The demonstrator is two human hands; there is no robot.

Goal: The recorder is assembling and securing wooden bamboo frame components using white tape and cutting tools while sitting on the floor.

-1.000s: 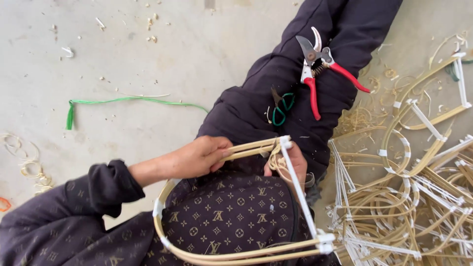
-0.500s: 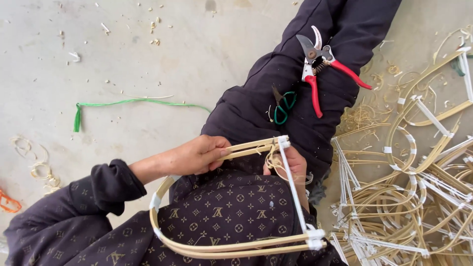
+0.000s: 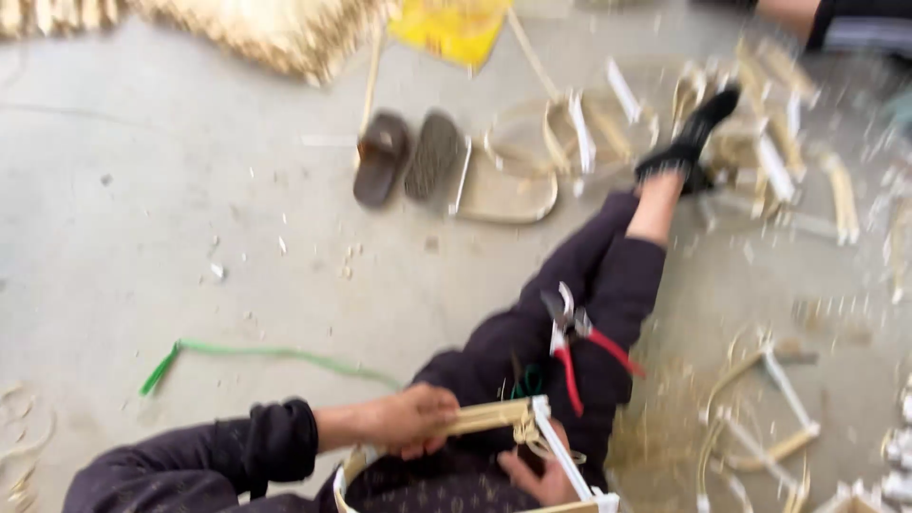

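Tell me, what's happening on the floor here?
A person sits on a concrete floor holding a bent cane frame in the lap. The left hand grips its top bar, and the right hand holds it from below near the taped corner. Red-handled cutters rest on the leg. A green strip, two sandals and other cane frames lie around.

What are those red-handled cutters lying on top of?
The red-handled cutters rest on the person's dark-trousered leg. The floor beneath the leg is hidden.
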